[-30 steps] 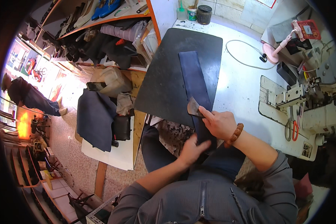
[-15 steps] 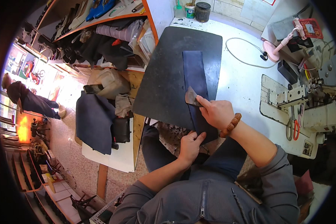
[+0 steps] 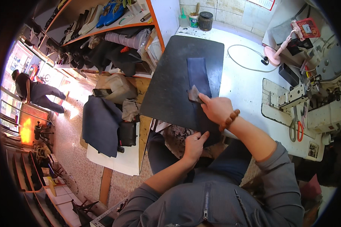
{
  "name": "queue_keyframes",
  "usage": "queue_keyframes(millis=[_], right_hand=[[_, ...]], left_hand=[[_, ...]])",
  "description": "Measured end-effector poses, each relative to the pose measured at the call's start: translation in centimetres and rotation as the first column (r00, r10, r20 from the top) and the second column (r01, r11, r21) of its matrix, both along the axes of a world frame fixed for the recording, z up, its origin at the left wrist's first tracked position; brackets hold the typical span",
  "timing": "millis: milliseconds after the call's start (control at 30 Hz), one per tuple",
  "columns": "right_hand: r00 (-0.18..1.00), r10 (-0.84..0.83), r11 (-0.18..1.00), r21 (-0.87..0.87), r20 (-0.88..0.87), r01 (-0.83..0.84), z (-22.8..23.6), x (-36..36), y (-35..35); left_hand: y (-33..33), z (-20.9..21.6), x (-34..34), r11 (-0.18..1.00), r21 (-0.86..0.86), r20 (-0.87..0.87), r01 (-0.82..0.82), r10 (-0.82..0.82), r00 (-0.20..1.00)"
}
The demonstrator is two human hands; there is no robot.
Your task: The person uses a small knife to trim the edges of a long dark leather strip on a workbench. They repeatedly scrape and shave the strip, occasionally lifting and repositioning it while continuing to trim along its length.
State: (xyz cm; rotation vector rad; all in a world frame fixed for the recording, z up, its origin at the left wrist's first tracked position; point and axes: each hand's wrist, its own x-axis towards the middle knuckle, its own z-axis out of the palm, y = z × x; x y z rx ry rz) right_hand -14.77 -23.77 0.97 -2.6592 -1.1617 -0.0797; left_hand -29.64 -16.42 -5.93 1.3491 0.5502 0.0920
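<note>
From my remote seat, the biggest thing I saw was the white bench, running from the tiled wall at the far edge down to the near edge by the person's lap. On its left half lay a large black cutting mat, its near left corner hanging past the bench's left edge. At the bench's right edge stood a white sewing machine, with red-handled scissors just beside its near side. Left of the bench, open orange-trimmed shelves held dark rolled material and blue shoes.

Along the mat's middle lay a long dark blue strip of leather, running from near the mat's far edge down to its near edge and over it toward the lap.

The right hand, a beaded bracelet on its wrist, sat on the strip's near half with its fingers closed around a small grey scraper blade. The blade stuck out to the far left of the hand, touching the strip's left edge, so most of the strip stretched away beyond the hand toward the far edge.

The left hand was at the mat's near edge, fingers pinched on the strip's hanging end, thumb on top; the strip rose from it toward the right hand.

At the far edge stood a dark jar and a small pot, well apart from both hands.
</note>
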Motion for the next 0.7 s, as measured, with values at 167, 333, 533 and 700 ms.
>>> queue_keyframes(millis=[167, 333, 533, 700], right_hand=[[0.991, -0.008, 1.0, 0.0, -0.133, 0.008, 0.7, -5.5, -3.5], [0.886, -0.114, 0.9, 0.331, -0.45, 0.284, 1.1, -4.0, -4.6], [0.995, 0.005, 1.0, -0.012, -0.098, -0.006, 1.6, -5.8, -5.4], [0.985, 0.004, 1.0, -0.029, -0.174, -0.01, 1.8, -8.4, -6.2]], left_hand=[[-0.1, -0.1, 0.1, 0.976, -0.215, -0.029, -0.023, 0.017, 0.999], [-0.4, -1.1, 0.2, 0.962, -0.271, 0.039, -0.024, 0.036, 0.999], [-0.6, -0.4, 0.0, 0.88, -0.474, 0.033, -0.037, 0.059, 0.998], [-0.3, 0.2, -0.1, 0.862, -0.508, 0.018, 0.001, 0.01, 1.0]])
